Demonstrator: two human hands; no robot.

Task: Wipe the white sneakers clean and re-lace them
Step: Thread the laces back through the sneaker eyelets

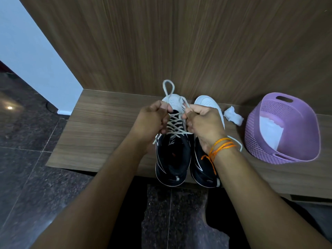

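The laced sneaker (172, 155) stands on the wood-grain bench (100, 133) with its heel at the near edge. Its body is dark with thin white piping, and its toe cap is white and perforated. A round, off-white cord lace (175, 125) criss-crosses up its tongue. One limp loop (168, 88) of it pokes up beyond the toe.

The left hand (150, 121) is curled at the sneaker's left flank, pinching the lace between thumb and fingers. The right hand (204, 123) pinches the lace on the opposite flank, with twisted orange thread (221, 146) tied round its wrist.

The second sneaker (206, 103) sits just to the right of the laced sneaker, touching or nearly touching it. It is the same make and is half hidden under the right hand.

Further right lies a crumpled white wipe (232, 116). Beyond that a lilac plastic basket (303, 126) sits tipped towards the sneaker, oval in shape, with pin-holed walls and slot handles. Something flat and white (269, 130) lies inside it.

Behind the sneaker rises a streaky brown wood-grain panel (197, 42). To its left and below it is a dark, speckled, glossy stone floor (27, 168).
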